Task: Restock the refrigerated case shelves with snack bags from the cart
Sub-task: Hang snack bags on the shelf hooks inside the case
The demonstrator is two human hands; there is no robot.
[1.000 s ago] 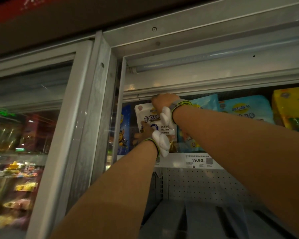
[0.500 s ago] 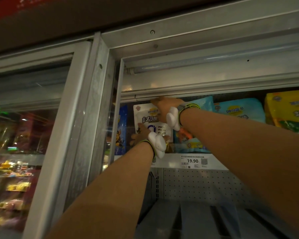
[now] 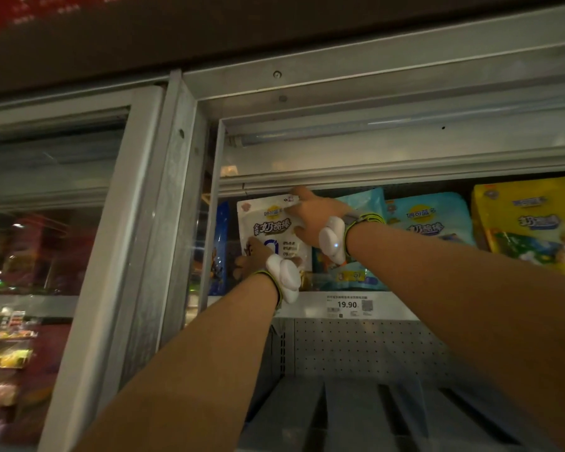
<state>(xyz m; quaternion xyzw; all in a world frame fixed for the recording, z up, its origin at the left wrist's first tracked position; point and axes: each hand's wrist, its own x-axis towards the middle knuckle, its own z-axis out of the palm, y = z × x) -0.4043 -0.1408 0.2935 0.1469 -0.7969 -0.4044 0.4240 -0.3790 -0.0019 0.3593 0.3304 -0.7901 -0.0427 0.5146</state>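
A white snack bag (image 3: 268, 228) stands upright at the left end of the top shelf (image 3: 395, 306) of the refrigerated case. My right hand (image 3: 313, 216) grips its upper right corner, just under the case's top rail. My left hand (image 3: 253, 259) holds its lower left part from the front. Both wrists wear white sensor bands. The bag's bottom edge is hidden behind my left wrist.
A dark blue bag (image 3: 221, 252) stands left of the white one; light blue bags (image 3: 431, 220) and a yellow bag (image 3: 529, 220) stand to its right. A 19.90 price tag (image 3: 348, 305) sits on the shelf edge. The metal door frame (image 3: 144, 243) is at the left, a slatted lower shelf (image 3: 349, 412) below.
The white bag stands a little more upright and further in on the shelf. My right hand stays at its top corner, my left hand at its lower part.
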